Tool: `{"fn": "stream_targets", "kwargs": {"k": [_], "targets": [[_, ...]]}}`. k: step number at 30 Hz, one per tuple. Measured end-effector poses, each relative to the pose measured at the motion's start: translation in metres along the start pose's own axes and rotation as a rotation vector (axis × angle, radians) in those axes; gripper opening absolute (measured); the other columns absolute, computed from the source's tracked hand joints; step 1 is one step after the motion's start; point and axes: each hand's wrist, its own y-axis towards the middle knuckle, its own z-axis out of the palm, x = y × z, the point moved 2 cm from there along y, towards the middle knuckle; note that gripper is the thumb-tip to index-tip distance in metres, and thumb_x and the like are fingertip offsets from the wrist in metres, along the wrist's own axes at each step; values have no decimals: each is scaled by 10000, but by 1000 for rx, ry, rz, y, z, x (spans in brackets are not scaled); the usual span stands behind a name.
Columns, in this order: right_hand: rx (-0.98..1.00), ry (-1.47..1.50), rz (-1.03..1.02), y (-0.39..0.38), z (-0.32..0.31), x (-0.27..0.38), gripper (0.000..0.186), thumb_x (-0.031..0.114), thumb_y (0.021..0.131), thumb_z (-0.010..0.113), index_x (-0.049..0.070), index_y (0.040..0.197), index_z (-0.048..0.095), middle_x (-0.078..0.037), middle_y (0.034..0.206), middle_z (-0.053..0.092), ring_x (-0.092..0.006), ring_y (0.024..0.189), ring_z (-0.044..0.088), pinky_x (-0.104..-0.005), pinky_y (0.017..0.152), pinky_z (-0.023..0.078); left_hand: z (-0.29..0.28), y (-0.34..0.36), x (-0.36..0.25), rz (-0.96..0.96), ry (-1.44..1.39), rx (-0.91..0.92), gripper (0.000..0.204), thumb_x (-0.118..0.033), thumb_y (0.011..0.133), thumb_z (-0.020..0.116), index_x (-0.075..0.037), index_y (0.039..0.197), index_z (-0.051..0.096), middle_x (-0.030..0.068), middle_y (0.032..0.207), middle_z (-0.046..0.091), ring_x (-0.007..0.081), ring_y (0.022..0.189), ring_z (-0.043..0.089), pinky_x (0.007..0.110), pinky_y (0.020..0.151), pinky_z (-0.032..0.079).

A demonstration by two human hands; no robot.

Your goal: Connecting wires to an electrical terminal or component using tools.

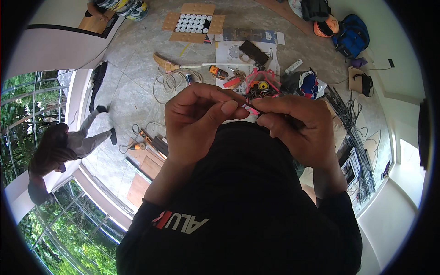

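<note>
A thin, dark, narrow piece (253,108) stretches between my two hands in front of my chest; its exact kind is too small to make out. My left hand (195,123) pinches its left end between thumb and fingertips. On the other side, my right hand (305,126) has thumb and forefinger closed on its right end, the other fingers curled in. Beyond my fingertips on the floor lies a pink-edged bag (276,82) with small hardware and a yellow round item (263,85), partly hidden by my hands.
An open carton (172,21) of white cylinders stands at the far side. A broom (166,63), coiled cable (160,87) and a yellow-orange tool (218,72) lie nearer. Black cables (350,123) spread at right, near a blue backpack (353,36). Another person (59,142) is at the left window.
</note>
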Motion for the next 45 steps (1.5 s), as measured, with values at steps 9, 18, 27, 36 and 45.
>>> {"fn": "stream_targets", "kwargs": {"k": [9, 18, 27, 36, 45], "targets": [[6, 35, 66, 1, 3, 1, 231, -7, 861, 687, 29, 1088, 709, -117, 887, 731, -153, 784, 709, -258, 675, 541, 2, 2, 2, 1, -41, -10, 52, 48, 917, 584, 51, 966, 567, 220, 983, 661, 266, 835, 702, 380, 786, 601], [4, 20, 18, -1, 5, 0, 246, -21, 854, 690, 31, 1093, 710, -121, 899, 737, -167, 817, 723, -260, 686, 552, 4, 1, 4, 50, -160, 33, 75, 60, 933, 583, 72, 1007, 588, 220, 1009, 683, 231, 888, 698, 341, 825, 583], [4, 110, 126, -4, 5, -3, 243, -32, 858, 687, 11, 1096, 709, -80, 782, 704, -90, 651, 643, -226, 584, 499, 1, 0, 4, 32, -198, 37, 77, 49, 939, 580, 75, 1010, 588, 218, 1000, 683, 237, 890, 699, 351, 827, 588], [-18, 18, 23, -2, 2, 1, 242, -36, 844, 693, 35, 1073, 726, -103, 812, 720, -136, 698, 686, -244, 621, 518, 5, -2, 4, 27, -84, 26, 40, 50, 934, 558, 52, 974, 559, 229, 1002, 656, 264, 855, 706, 385, 806, 600], [-32, -42, -22, 0, 1, 5, 217, -24, 843, 703, 35, 1050, 733, -107, 840, 733, -153, 734, 710, -250, 631, 529, 6, -5, 4, 36, -158, 15, 61, 80, 925, 579, 77, 985, 591, 229, 1006, 683, 241, 891, 703, 350, 827, 592]]}}
